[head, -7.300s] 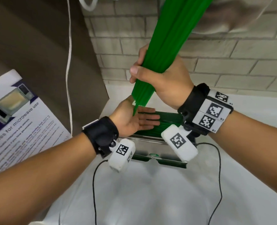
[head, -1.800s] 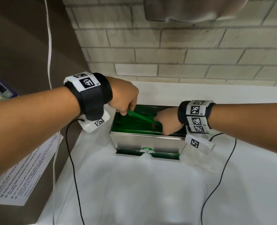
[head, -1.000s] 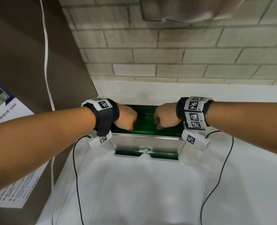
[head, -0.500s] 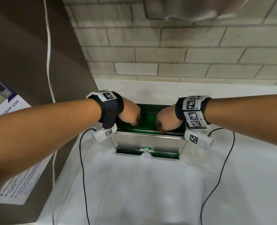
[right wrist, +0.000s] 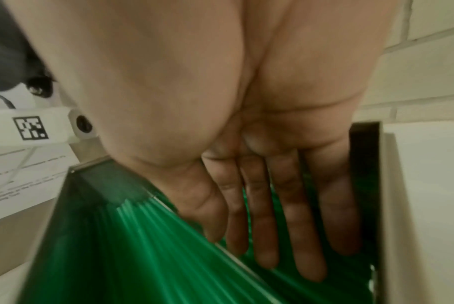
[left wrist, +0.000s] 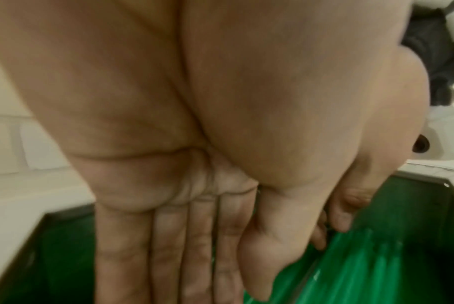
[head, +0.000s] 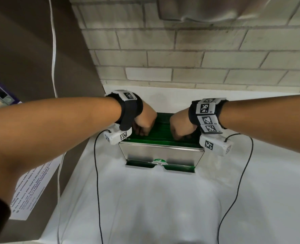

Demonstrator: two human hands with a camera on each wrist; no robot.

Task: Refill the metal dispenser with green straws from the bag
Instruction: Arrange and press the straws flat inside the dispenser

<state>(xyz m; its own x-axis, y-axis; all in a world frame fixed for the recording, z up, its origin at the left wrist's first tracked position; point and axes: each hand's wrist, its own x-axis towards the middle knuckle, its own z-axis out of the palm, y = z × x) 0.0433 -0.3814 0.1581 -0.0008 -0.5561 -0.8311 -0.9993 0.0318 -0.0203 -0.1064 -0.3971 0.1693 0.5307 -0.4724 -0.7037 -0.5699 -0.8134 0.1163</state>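
Two hands seen from the head view at frame centre, both reaching down into the open top of the metal dispenser, which stands on the white bench against the brick wall. Left hand at the left end of the opening, right hand at the right end, knuckles up, fingertips down among the green straws lying lengthwise inside. More green showing in the tray slot at the dispenser's lower front. Printed sheet at lower left, white cord hanging at upper left, black wrist cables trailing over the bench. From the left wrist view: left hand filling most of the frame, fingers straight and close together, pointing down into the dispenser, grasping nothing; green straws at lower right, with the right hand's fingertips touching them there. From the right wrist view: right hand with fingers straight and relaxed, laid flat on the green straws beside the dispenser's right wall, gripping nothing; left wrist camera and printed sheet at far left.
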